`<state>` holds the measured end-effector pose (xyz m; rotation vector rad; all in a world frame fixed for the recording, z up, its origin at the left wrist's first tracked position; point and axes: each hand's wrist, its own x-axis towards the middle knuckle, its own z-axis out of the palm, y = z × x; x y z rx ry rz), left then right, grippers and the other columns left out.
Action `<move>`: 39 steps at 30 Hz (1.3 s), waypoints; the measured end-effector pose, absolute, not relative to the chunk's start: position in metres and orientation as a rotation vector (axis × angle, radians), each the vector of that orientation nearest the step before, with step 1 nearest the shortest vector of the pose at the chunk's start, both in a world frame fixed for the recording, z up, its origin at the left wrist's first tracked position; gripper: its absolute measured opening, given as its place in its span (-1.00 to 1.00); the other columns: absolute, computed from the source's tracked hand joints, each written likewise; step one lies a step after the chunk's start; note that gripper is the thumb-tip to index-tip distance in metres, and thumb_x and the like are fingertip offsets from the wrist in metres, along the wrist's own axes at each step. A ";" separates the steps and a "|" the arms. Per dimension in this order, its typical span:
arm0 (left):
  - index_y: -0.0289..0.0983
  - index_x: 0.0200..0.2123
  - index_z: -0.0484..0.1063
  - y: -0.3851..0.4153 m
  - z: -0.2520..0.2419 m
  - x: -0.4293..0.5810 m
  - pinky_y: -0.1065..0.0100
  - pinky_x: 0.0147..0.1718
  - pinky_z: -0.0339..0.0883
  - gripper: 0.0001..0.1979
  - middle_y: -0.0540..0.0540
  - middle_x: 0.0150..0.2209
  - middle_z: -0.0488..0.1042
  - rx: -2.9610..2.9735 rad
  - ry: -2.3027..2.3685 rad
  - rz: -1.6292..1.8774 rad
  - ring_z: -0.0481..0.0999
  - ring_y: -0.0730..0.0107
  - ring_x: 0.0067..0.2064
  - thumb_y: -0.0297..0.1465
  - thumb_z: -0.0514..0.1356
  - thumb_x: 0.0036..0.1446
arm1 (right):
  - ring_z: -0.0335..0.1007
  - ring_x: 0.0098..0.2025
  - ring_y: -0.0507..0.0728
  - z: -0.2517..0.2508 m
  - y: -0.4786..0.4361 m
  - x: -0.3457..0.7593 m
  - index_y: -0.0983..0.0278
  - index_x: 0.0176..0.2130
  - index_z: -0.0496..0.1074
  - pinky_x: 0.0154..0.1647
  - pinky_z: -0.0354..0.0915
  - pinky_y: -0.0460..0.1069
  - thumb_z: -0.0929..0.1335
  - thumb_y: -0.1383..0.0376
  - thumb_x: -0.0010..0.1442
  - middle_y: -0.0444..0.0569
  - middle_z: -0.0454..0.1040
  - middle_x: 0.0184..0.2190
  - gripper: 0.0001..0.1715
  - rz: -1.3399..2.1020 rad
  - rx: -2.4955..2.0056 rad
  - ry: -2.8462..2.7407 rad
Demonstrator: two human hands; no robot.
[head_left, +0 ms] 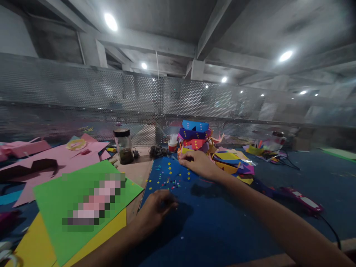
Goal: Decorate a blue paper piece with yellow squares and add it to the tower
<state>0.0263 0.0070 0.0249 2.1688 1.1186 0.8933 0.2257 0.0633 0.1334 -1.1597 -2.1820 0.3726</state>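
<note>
My right hand [198,164] reaches forward, its thumb and fingers bent into a pinch at the far edge of a blue paper piece [178,171] dotted with small yellow diamonds. That piece lies flat on the dark blue table [217,222]. Nearer to me, my left hand [158,207] hovers low over the table with curled fingers, thumb and forefinger close together; whatever sits between them is too small to make out. Tiny coloured bits [171,183] are scattered between the hands. Just beyond my right hand stands a stack of decorated paper bands [194,135] in blue, purple and red.
Green sheets [111,170] and yellow sheets [36,241] lie at left, near pink paper [63,155]. A dark-lidded jar [124,146] and a red-and-white cup [172,144] stand behind. Paper scraps [233,159] and a corded magenta device [304,200] are at right. A perforated metal screen [133,92] closes the back.
</note>
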 end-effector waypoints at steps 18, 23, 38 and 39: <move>-0.13 -0.23 0.55 0.007 0.025 0.027 0.30 -0.07 0.33 -0.77 -0.07 -0.22 0.60 2.247 1.182 0.847 0.50 0.20 -0.08 -0.29 0.09 0.19 | 0.45 -0.23 0.10 0.130 0.066 0.261 0.23 -0.26 0.55 -0.19 0.25 -0.04 0.32 0.26 0.22 -0.08 0.57 -0.26 -0.80 0.238 -1.183 -2.235; -0.13 -0.30 0.56 0.008 0.022 0.028 0.29 -0.03 0.31 -0.76 -0.07 -0.23 0.61 2.297 1.224 0.829 0.51 0.18 -0.06 -0.25 0.09 0.21 | 0.44 -0.26 0.09 0.148 0.068 0.270 0.25 -0.29 0.54 -0.22 0.23 -0.03 0.32 0.23 0.23 -0.08 0.56 -0.30 -0.79 0.180 -1.165 -2.196; -0.13 -0.28 0.55 0.017 0.006 0.024 0.21 0.03 0.30 -0.79 -0.06 -0.23 0.62 2.348 1.197 0.820 0.50 0.12 -0.01 -0.22 0.14 0.18 | 0.39 -0.33 0.05 0.166 0.070 0.290 0.21 -0.31 0.54 -0.33 0.20 -0.05 0.32 0.22 0.23 -0.10 0.53 -0.37 -0.79 0.122 -1.242 -2.141; -0.13 -0.31 0.55 0.017 0.006 0.024 0.21 0.05 0.29 -0.78 -0.06 -0.23 0.62 2.359 1.208 0.810 0.49 0.11 0.02 -0.20 0.15 0.17 | 0.38 -0.33 0.06 0.167 0.070 0.292 0.21 -0.31 0.54 -0.33 0.20 -0.05 0.32 0.21 0.23 -0.10 0.53 -0.36 -0.79 0.117 -1.240 -2.142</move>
